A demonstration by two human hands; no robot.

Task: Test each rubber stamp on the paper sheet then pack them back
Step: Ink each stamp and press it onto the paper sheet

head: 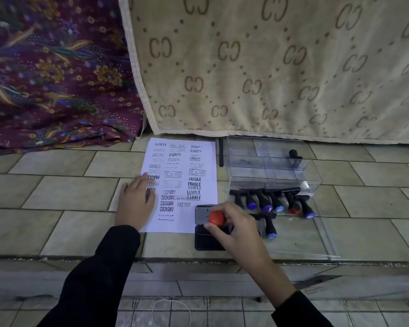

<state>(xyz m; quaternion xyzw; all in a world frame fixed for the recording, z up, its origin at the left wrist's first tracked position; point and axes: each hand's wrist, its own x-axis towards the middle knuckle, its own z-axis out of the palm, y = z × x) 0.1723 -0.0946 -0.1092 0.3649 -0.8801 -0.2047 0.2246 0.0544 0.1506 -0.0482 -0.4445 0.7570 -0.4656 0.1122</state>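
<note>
My right hand (236,228) has its fingers clamped on a red-capped stamp (216,218) over the ink pad (207,232); my left hand (135,201) lies flat, fingers apart, pinning the paper sheet (198,171). The sheet is already crowded with prints. Stamps (272,201) lie outside the clear box (269,161), which holds only one, so packing has barely begun.

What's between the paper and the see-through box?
In the head view, a thin black stick-like thing lies on the floor tiles between the paper sheet and the clear box. Otherwise just bare tile.
</note>
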